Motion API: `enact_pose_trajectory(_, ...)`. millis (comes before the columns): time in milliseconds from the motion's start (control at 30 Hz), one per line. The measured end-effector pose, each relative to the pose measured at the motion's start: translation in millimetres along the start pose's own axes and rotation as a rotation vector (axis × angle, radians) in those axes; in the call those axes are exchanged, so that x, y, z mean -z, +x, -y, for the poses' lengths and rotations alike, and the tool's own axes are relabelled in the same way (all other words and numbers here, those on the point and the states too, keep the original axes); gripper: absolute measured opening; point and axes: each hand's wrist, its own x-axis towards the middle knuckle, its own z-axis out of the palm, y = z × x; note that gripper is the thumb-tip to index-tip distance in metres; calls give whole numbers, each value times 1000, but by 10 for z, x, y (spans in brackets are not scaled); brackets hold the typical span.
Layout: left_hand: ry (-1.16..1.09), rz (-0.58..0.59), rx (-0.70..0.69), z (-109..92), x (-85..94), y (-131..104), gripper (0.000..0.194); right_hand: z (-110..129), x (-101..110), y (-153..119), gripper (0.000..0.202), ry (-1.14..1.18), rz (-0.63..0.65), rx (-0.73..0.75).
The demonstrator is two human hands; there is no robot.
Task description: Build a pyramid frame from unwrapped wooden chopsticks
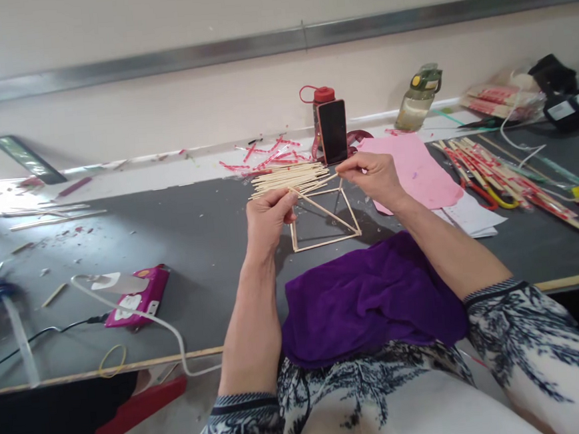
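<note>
A small open frame of thin wooden chopsticks (328,243) stands on the dark grey table, with a square base and sticks rising from its corners. My left hand (270,220) is closed in a pinch on the frame's left side, where a slanting stick meets an upright. At the far right corner, my right hand (372,175) pinches the top of another upright stick; its fingertips partly hide the end. Just behind the frame lies a pile of loose chopsticks (286,177). A purple cloth (366,298) covers my lap and the table's front edge.
Behind the pile, a phone (333,132) leans on a red-capped bottle (324,94). Torn wrappers (274,154) lie nearby. To the right are pink cloth (423,169), wrapped chopsticks (511,173), scissors (501,198) and a clear bottle (416,100). A magenta box (143,299) with cables sits left.
</note>
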Motion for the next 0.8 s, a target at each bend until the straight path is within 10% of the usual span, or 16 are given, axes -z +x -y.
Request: enact_pose_trajectory(800, 12, -1, 0, -11, -11, -10, 17, 15, 6, 7, 11, -3, 2, -25)
